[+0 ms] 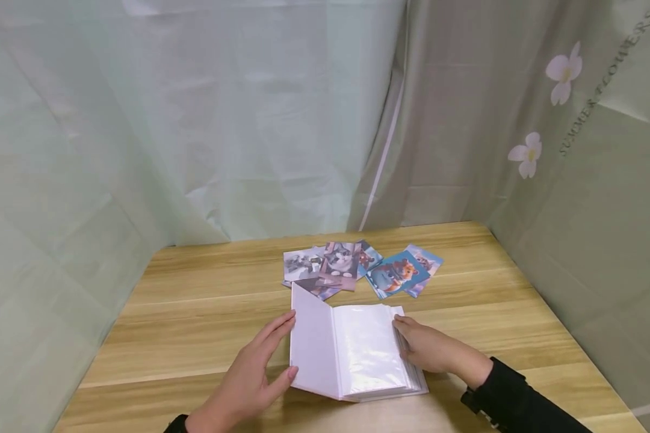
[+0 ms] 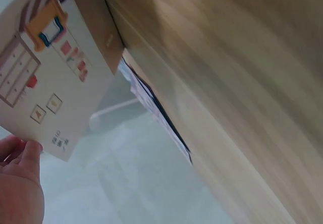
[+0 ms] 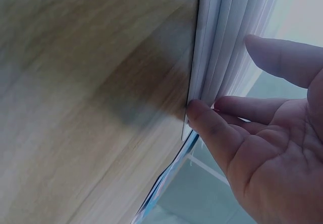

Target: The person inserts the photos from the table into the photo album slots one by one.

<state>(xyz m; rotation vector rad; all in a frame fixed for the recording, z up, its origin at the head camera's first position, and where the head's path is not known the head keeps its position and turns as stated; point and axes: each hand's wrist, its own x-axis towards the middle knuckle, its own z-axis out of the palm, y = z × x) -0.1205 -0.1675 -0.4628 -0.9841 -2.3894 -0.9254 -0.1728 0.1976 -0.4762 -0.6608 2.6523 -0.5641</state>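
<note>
The album [image 1: 352, 352] lies on the table [image 1: 195, 313] — photos [image 1: 357, 267] just behind it.

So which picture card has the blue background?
The hamster card, right of the pile. It shows an orange animal on bright blue; the cat card and the others look grey or pale.

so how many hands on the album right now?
2. Left hand touches the raised front cover at the album's left; right hand rests against the page edges on its right.
</note>
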